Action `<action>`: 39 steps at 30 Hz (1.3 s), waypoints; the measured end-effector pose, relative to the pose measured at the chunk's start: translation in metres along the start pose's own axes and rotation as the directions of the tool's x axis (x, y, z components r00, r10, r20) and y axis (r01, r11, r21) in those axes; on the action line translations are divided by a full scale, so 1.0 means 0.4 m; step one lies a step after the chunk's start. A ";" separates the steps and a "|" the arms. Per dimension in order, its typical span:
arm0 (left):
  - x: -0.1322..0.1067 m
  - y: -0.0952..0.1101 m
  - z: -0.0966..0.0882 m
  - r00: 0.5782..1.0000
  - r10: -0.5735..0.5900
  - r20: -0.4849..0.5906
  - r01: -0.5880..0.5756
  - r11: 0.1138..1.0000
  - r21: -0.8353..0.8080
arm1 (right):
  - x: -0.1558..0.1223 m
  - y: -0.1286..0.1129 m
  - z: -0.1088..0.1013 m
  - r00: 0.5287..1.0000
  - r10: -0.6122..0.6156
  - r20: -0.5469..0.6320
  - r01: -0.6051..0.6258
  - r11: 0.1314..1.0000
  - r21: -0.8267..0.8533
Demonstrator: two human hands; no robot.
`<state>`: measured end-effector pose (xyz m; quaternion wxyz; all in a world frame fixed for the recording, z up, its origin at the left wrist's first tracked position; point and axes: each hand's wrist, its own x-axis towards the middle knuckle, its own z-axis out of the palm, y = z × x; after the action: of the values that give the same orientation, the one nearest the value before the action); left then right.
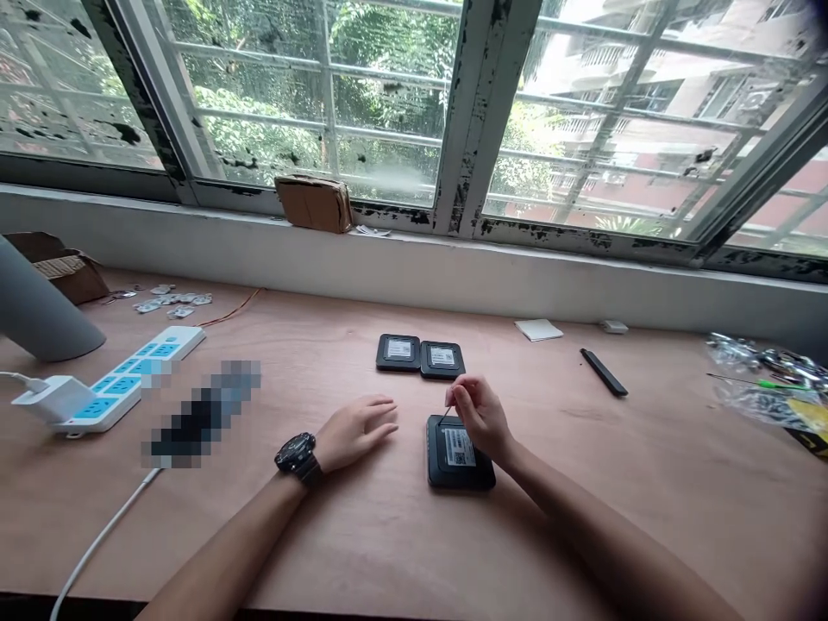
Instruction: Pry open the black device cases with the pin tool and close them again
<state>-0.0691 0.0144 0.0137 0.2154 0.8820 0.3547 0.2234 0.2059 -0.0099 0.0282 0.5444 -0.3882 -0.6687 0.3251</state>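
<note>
My right hand is closed in a pinch, its thumb and fingers gripping a thin metal pin, and the pin's tip sits at the top edge of a flat black rounded-corner device. That device lies label-up on the light plywood table, right under my hand, with its white barcode label showing. My left hand is open and rests palm-down on the table just beside the device, apart from it, with a chunky black wristwatch on my wrist.

Farther ahead, two more flat black devices with white labels lie side by side, touching each other. Off to my left are a white power strip with blue sockets, a white plug adapter with its white cable, a scatter of small silver metal pieces, a thin red-and-black wire and an open cardboard box. A pixelated patch hides whatever lies on the table there.

Off to my right are a small white pad of paper, a slim black bar, and a crumpled clear plastic bag with a green-handled screwdriver lying across it. A taped brown cardboard packet sits on the white window ledge.
</note>
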 end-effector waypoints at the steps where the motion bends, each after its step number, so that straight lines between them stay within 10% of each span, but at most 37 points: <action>1: 0.000 -0.001 -0.001 1.000 0.001 -0.003 -0.001 1.000 0.000 | -0.001 0.003 0.002 1.000 0.005 0.000 -0.005 1.000 -0.002; 20: 0.000 -0.010 0.013 0.999 0.022 -0.049 -0.020 0.999 0.044 | 0.013 -0.039 -0.021 0.958 0.119 0.259 -0.176 0.962 0.211; 28: 0.061 0.041 0.094 0.977 0.206 -0.052 -0.187 0.949 0.256 | 0.059 -0.018 -0.120 0.975 0.025 -0.220 0.016 0.983 0.181; 34: 0.013 0.118 0.099 0.959 0.259 0.111 -0.281 0.908 0.310 | 0.042 0.036 -0.324 0.876 -0.126 -0.466 0.038 0.981 -0.192; 39: -0.088 0.197 0.089 0.927 0.370 0.070 -0.373 0.878 0.299 | -0.045 0.074 -0.435 0.949 -0.288 -0.130 0.104 0.671 -0.734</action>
<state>-0.0309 -0.0707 0.0190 0.0311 0.9573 0.2083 0.1981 0.3831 -0.0090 0.0283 0.4559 -0.5308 -0.7109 -0.0713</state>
